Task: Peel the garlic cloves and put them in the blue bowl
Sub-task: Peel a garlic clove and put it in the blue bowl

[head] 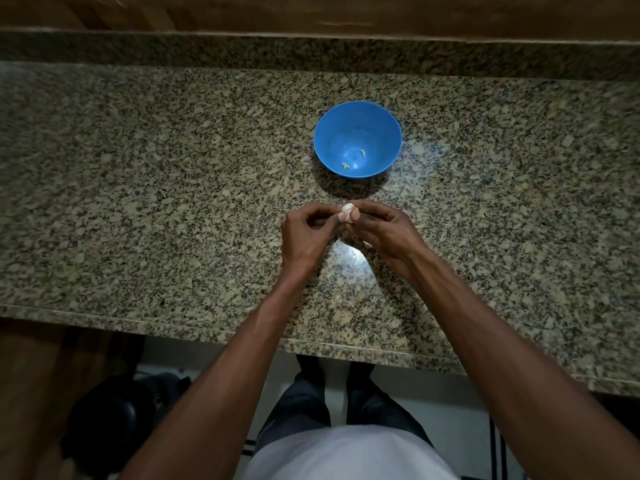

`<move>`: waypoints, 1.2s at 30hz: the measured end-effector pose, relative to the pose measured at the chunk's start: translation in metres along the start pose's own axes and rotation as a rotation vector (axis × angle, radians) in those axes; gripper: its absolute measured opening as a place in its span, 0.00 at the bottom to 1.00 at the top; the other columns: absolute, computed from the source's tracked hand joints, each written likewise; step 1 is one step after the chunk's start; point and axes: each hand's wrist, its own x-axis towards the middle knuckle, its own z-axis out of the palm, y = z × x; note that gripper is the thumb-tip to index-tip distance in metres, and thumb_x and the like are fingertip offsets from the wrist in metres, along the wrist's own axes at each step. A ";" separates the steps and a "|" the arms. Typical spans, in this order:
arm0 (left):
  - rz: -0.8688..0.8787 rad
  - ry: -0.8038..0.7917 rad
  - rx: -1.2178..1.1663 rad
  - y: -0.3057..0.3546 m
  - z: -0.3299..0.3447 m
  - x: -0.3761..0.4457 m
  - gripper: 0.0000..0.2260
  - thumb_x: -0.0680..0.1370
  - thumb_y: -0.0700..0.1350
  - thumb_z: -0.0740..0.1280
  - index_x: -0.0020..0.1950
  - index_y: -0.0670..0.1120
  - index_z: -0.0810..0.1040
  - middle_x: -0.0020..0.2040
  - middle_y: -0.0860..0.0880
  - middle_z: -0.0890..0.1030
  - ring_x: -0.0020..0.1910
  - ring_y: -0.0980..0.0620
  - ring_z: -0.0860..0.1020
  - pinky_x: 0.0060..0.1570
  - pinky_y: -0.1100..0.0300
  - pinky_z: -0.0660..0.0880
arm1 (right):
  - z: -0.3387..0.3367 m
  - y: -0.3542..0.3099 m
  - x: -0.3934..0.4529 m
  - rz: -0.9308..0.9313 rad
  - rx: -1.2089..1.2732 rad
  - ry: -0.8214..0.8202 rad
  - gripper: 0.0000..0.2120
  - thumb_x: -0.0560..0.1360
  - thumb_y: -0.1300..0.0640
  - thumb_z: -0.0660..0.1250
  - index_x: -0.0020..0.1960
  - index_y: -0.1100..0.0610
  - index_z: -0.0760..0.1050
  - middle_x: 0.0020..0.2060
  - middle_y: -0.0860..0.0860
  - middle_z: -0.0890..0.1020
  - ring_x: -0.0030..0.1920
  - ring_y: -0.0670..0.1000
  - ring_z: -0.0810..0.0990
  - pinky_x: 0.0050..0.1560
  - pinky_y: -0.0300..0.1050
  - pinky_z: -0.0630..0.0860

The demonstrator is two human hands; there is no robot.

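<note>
A blue bowl (357, 138) stands on the speckled granite counter (173, 202) with two small pale garlic pieces (362, 153) at its bottom. Just in front of the bowl, both hands meet above the counter around a pale garlic clove (347, 213). My left hand (306, 233) pinches the clove's left side with curled fingers. My right hand (384, 230) pinches its right side between thumb and fingertips. Most of the clove is hidden by the fingers.
The counter's front edge (242, 332) runs below my forearms, and a raised granite backsplash (311, 51) borders the back. A dark round object (107, 414) sits on the floor at lower left.
</note>
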 end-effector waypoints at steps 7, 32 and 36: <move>-0.071 -0.062 -0.032 -0.010 -0.001 0.001 0.10 0.78 0.45 0.75 0.55 0.41 0.83 0.49 0.47 0.86 0.47 0.54 0.85 0.48 0.61 0.83 | 0.006 0.009 -0.007 -0.009 0.054 0.067 0.15 0.74 0.70 0.75 0.61 0.69 0.81 0.55 0.61 0.87 0.54 0.57 0.88 0.51 0.43 0.84; -0.150 -0.203 0.105 -0.012 -0.005 0.003 0.04 0.84 0.47 0.66 0.54 0.47 0.75 0.47 0.53 0.79 0.43 0.58 0.78 0.42 0.61 0.74 | 0.021 0.029 -0.013 -0.090 -0.030 0.180 0.17 0.71 0.65 0.80 0.58 0.66 0.83 0.51 0.58 0.88 0.52 0.56 0.88 0.50 0.45 0.84; -0.166 -0.176 0.042 -0.007 -0.008 0.005 0.04 0.83 0.46 0.68 0.54 0.46 0.77 0.47 0.53 0.81 0.43 0.58 0.80 0.43 0.61 0.77 | 0.025 0.025 -0.014 -0.060 0.029 0.183 0.15 0.72 0.66 0.78 0.58 0.66 0.83 0.47 0.54 0.89 0.50 0.55 0.89 0.49 0.43 0.84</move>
